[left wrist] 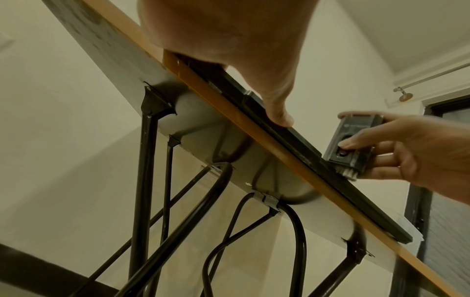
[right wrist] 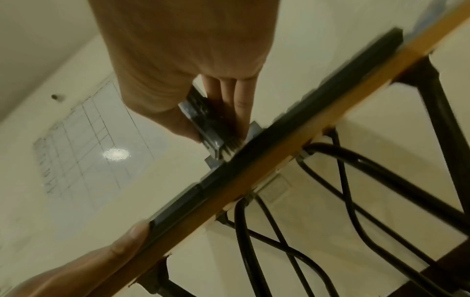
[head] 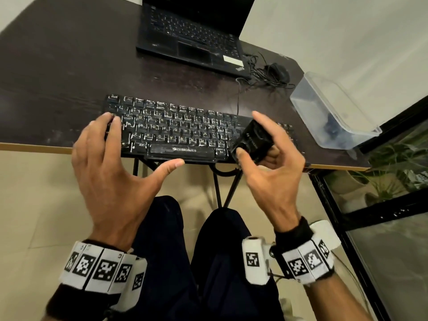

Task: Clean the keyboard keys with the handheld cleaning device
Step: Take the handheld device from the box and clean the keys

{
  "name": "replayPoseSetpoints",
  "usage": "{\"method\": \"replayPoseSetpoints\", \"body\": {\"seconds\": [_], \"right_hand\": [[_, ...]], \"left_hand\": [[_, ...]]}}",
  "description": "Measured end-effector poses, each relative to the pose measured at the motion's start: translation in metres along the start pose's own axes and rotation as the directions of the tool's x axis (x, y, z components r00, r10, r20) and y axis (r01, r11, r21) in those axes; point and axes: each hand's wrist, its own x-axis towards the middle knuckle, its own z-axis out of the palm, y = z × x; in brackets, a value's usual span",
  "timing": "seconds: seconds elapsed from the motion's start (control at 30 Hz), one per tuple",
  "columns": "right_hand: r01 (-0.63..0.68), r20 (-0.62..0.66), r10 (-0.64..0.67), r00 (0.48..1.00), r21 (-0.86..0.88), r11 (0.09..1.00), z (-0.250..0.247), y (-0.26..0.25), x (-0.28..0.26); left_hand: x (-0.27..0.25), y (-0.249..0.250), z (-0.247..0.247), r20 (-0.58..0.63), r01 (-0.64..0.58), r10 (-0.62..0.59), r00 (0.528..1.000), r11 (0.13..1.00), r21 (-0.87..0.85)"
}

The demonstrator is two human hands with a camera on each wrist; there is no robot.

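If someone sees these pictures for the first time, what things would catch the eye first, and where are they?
First, the two hands over the black keyboard at the table's near edge: the left hand rests its fingers on the left-end keys, and the right hand grips a black cleaning device over the right-hand keys. Behind, an open laptop stands, and a clear plastic box sits at the right.

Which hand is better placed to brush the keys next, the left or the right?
Right. The right hand already grips the cleaning device, bristles down at the keyboard. The left hand only rests on the keyboard's left end, steadying it.
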Motion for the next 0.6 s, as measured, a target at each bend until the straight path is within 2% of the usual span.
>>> {"method": "replayPoseSetpoints", "body": {"seconds": [0.17,0.27,0.43,0.6], "right_hand": [[-0.046,-0.031,0.046,0.998,0.030,0.999,0.004,0.005,0.009],[0.037,0.053,-0.039,0.998,0.031,0.999,0.008,-0.007,0.000],[0.008,0.019,-0.007,1.000,-0.027,1.000,0.010,0.004,0.016],[0.035,0.055,-0.035,0.998,0.002,0.999,0.010,-0.017,-0.003]], "left_hand": [[0.000,0.000,0.000,0.002,-0.006,0.006,1.000,1.000,0.005],[0.001,-0.001,0.000,-0.008,-0.010,0.010,1.000,1.000,0.008],[0.001,-0.001,0.000,-0.009,-0.017,0.017,1.000,1.000,0.008],[0.001,0.000,0.000,-0.012,-0.006,0.006,1.000,1.000,0.002]]}}
